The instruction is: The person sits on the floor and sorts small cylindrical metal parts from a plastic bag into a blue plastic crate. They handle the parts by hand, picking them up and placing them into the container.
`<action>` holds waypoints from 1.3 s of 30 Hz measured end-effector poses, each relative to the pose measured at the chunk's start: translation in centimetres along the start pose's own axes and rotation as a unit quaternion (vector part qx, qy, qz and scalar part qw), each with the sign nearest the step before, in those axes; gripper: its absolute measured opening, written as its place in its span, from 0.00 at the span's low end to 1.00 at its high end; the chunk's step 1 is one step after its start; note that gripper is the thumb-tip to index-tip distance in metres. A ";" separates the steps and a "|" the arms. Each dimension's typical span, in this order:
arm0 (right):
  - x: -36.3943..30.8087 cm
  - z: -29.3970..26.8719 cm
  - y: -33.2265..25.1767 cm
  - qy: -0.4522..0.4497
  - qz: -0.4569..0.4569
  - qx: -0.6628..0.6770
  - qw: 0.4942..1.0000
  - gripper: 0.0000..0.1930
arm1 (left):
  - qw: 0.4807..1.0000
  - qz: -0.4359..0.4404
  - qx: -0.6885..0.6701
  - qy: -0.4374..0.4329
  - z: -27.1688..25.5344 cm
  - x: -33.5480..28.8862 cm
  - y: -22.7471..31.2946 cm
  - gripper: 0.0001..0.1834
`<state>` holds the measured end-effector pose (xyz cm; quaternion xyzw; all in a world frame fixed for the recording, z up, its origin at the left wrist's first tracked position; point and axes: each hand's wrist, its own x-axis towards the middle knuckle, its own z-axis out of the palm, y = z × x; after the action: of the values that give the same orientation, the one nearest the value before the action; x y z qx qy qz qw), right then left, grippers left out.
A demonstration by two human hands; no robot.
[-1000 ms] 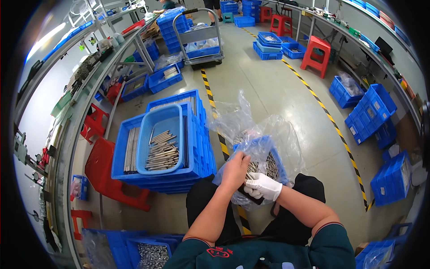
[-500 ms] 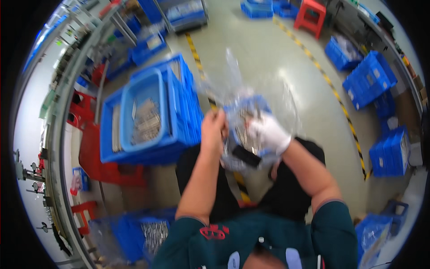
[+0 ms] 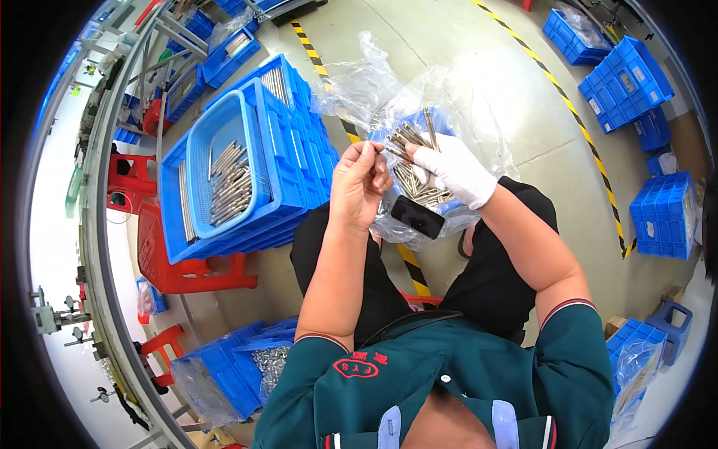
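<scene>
My right hand (image 3: 458,173), in a white glove with bare fingertips showing, grips a bunch of slim metal rods (image 3: 408,136); one sticks up apart from the others. Bare and closed in a pinch, my left hand (image 3: 360,183) has its thumb and forefinger at the end of one rod from that bunch. Below the hands, more metal rods (image 3: 420,191) lie in a blue container (image 3: 443,120) lined with a clear plastic bag (image 3: 372,84). A black smartphone (image 3: 417,217) rests on the bag at the near side, between my knees.
On my left, stacked blue crates (image 3: 299,161) carry a light blue basket (image 3: 196,196) of metal rods beside a red stool (image 3: 168,258). Another blue crate (image 3: 217,378) with small metal parts stands at the lower left. More blue crates (image 3: 624,82) line the right side.
My view has shifted and sharpened. The bunch of rods in my right hand now shows raised above the container, and my left fingertips are at its ends.
</scene>
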<state>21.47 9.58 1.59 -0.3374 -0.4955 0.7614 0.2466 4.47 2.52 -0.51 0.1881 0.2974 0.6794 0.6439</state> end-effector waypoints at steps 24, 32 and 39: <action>-0.7 -1.2 1.9 0.079 -0.183 -0.278 0.940 0.13 | 0.993 -0.103 0.056 0.019 0.7 -0.4 -1.1 0.07; -1.7 -1.1 0.4 0.061 -0.155 -0.264 0.950 0.12 | 0.980 -0.129 0.150 -0.012 0.3 -0.4 -0.3 0.08; -1.4 -1.4 0.9 0.033 -0.128 -0.198 0.971 0.12 | 0.978 -0.118 0.171 -0.002 0.9 -0.8 0.1 0.09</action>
<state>23.39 9.07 0.74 -0.3386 -0.6666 0.5989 0.2868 5.01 1.84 0.32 0.2600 0.4281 0.5372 0.6786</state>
